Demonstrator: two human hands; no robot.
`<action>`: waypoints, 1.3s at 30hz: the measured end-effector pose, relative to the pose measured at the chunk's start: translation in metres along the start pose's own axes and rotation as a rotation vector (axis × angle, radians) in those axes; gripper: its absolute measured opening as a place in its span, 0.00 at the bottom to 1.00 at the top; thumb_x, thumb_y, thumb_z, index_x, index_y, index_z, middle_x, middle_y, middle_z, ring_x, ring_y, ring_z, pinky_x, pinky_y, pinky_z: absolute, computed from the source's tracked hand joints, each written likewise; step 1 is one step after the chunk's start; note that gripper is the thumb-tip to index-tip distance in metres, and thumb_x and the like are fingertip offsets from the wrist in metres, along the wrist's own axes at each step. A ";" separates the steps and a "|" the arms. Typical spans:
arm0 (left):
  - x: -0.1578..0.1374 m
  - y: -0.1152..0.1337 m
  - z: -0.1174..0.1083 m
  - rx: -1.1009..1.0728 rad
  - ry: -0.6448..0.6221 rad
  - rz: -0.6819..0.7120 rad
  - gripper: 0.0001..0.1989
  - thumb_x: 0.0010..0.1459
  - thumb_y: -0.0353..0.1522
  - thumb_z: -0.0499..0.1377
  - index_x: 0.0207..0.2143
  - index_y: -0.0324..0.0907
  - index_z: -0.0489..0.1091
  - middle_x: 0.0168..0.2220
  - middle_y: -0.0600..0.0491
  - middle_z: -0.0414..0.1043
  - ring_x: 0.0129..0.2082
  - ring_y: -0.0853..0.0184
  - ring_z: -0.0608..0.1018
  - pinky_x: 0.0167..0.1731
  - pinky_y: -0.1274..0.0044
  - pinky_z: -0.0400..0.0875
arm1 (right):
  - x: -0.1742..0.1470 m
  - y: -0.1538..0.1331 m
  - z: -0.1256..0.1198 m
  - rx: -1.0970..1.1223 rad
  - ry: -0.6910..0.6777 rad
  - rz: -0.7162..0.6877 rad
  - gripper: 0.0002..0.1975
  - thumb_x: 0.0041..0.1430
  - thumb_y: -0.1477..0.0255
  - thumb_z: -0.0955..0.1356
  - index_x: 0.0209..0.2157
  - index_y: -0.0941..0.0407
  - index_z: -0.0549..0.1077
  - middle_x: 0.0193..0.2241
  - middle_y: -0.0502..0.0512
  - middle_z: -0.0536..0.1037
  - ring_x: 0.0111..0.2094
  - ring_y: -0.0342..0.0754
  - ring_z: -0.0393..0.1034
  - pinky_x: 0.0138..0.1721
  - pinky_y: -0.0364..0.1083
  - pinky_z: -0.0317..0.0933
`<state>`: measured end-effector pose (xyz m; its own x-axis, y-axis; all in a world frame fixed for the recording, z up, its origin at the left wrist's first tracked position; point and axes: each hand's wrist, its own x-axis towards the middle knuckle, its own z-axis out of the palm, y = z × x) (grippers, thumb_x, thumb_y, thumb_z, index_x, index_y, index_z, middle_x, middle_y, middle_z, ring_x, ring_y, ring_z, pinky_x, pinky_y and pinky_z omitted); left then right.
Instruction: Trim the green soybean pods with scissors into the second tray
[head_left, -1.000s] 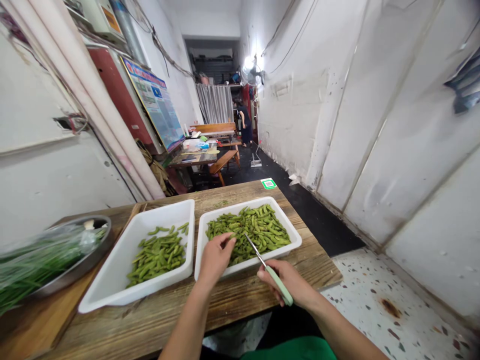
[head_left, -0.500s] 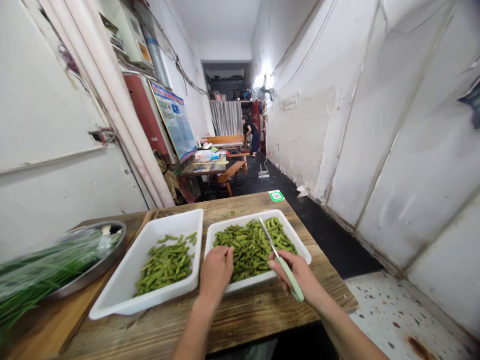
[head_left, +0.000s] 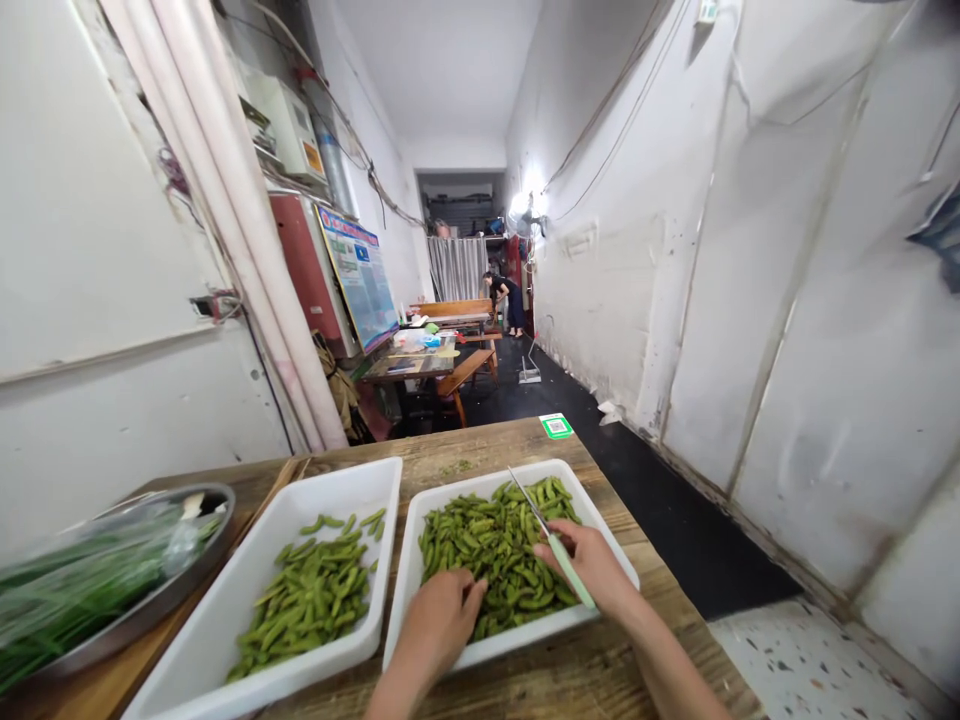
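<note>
My left hand [head_left: 442, 618] is at the near left side of the right-hand white tray [head_left: 600, 520], its fingers bent down at the green bean pods [head_left: 480, 530]. Fingertips are partly hidden, so anything in them cannot be made out. In my right hand [head_left: 585, 562] is a green-handled blade [head_left: 574, 575], its handle pale green and its slim metal part pointing away to the left over the pods. Whether it is a knife or closed scissors does not show. A second white tray [head_left: 322, 485], left of my hands, holds a smaller heap of pods [head_left: 315, 590].
Far left, a metal basin [head_left: 217, 560] holds long green stalks [head_left: 90, 570] in clear plastic. Both trays stand on a wooden table [head_left: 480, 450] bearing a green code card [head_left: 556, 427]. Beyond are another table [head_left: 412, 365], a bench [head_left: 469, 372] and a bending person [head_left: 510, 300].
My left hand has opened out slightly from a tighter curl and reached onto the pods. My right hand keeps the blade over the tray. The camera view has tilted up.
</note>
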<state>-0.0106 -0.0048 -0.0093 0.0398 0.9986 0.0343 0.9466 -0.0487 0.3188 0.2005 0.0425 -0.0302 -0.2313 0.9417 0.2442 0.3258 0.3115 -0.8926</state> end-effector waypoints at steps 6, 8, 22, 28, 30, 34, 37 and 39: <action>0.001 0.003 -0.003 -0.014 -0.085 0.001 0.19 0.57 0.40 0.46 0.21 0.41 0.68 0.23 0.49 0.71 0.24 0.66 0.71 0.24 0.77 0.52 | 0.000 0.005 -0.002 0.028 -0.005 0.008 0.19 0.48 0.59 0.68 0.37 0.59 0.73 0.24 0.53 0.73 0.26 0.46 0.65 0.29 0.43 0.60; 0.002 0.003 -0.003 -0.015 -0.093 0.005 0.20 0.58 0.40 0.46 0.20 0.41 0.68 0.22 0.50 0.70 0.24 0.66 0.71 0.24 0.78 0.52 | 0.000 0.006 -0.001 0.032 0.001 0.017 0.19 0.47 0.59 0.69 0.36 0.59 0.74 0.24 0.53 0.73 0.26 0.46 0.65 0.29 0.43 0.60; 0.007 0.000 0.000 -0.027 -0.134 0.030 0.19 0.58 0.40 0.44 0.22 0.41 0.67 0.24 0.50 0.72 0.26 0.67 0.71 0.27 0.78 0.55 | 0.000 0.000 -0.003 0.036 0.011 0.035 0.16 0.48 0.63 0.68 0.35 0.60 0.74 0.25 0.53 0.74 0.26 0.45 0.65 0.27 0.41 0.59; 0.007 0.002 -0.002 -0.017 -0.139 0.029 0.20 0.58 0.40 0.44 0.22 0.41 0.66 0.24 0.50 0.71 0.25 0.66 0.71 0.25 0.78 0.54 | 0.001 -0.004 -0.004 0.027 0.008 0.053 0.16 0.48 0.64 0.68 0.36 0.61 0.74 0.26 0.54 0.75 0.26 0.46 0.66 0.28 0.42 0.59; 0.007 0.003 -0.003 -0.016 -0.143 0.028 0.20 0.58 0.40 0.44 0.22 0.41 0.66 0.24 0.50 0.71 0.25 0.66 0.71 0.26 0.78 0.54 | 0.001 -0.003 -0.004 0.021 0.013 0.051 0.16 0.48 0.64 0.68 0.37 0.60 0.74 0.26 0.54 0.75 0.27 0.46 0.66 0.28 0.42 0.59; 0.007 0.002 -0.002 -0.033 -0.139 0.029 0.19 0.58 0.40 0.45 0.22 0.41 0.67 0.24 0.50 0.72 0.26 0.66 0.71 0.26 0.78 0.54 | 0.002 -0.001 -0.004 0.018 0.018 0.057 0.17 0.47 0.64 0.69 0.37 0.61 0.74 0.25 0.54 0.74 0.27 0.46 0.66 0.28 0.42 0.59; 0.008 0.000 0.000 -0.033 -0.138 0.026 0.19 0.58 0.40 0.45 0.22 0.41 0.67 0.24 0.50 0.72 0.26 0.66 0.71 0.26 0.78 0.55 | 0.002 -0.001 -0.004 0.029 0.012 0.059 0.17 0.47 0.64 0.68 0.36 0.61 0.75 0.26 0.55 0.75 0.26 0.46 0.66 0.28 0.42 0.59; 0.009 -0.001 0.001 -0.030 -0.138 0.026 0.19 0.58 0.41 0.45 0.21 0.41 0.67 0.23 0.50 0.71 0.25 0.66 0.71 0.26 0.78 0.55 | 0.002 -0.002 -0.004 0.027 0.013 0.058 0.17 0.47 0.64 0.68 0.36 0.61 0.75 0.26 0.55 0.75 0.26 0.46 0.65 0.27 0.42 0.59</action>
<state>-0.0106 0.0044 -0.0097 0.1099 0.9901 -0.0874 0.9346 -0.0731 0.3481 0.2034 0.0442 -0.0267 -0.2008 0.9597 0.1964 0.3131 0.2528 -0.9154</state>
